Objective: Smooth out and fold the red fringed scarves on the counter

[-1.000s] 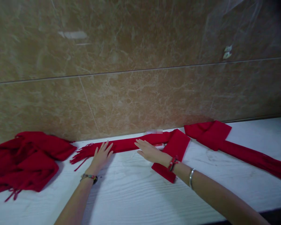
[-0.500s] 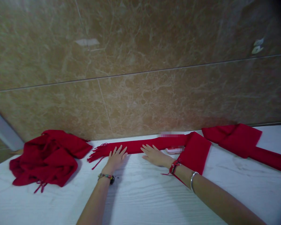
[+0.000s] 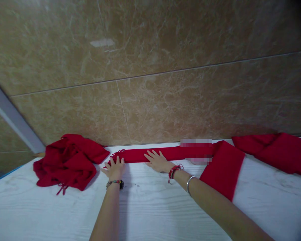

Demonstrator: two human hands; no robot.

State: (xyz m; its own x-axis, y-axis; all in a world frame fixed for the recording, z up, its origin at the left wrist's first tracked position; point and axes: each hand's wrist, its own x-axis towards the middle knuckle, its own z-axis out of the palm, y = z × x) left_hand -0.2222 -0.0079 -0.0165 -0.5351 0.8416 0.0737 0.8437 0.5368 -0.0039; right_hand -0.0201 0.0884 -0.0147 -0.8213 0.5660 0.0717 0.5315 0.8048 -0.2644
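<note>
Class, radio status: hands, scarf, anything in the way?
Left hand, right hand: spread on scarf. Scarf flat between, bent farther right. Bunched red cloth beside left hand, not touching.

One camera is worn on the person's head. From above the white wood-grain table [image 3: 153,211], it looks forward and downward, over the left hand [image 3: 116,170] and the right hand [image 3: 159,161], and it faces the near brown marbled tile wall [image 3: 165,103].

Brown marbled tile wall [image 3: 165,107] fills the upper view, with thin grout lines [image 3: 160,73] and a pale glare patch [image 3: 102,43]. White wood-grain tabletop [image 3: 150,214] butts against it. Far left: grey strip [image 3: 15,117] slants down, blue edge [image 3: 8,173] borders the tabletop.
</note>
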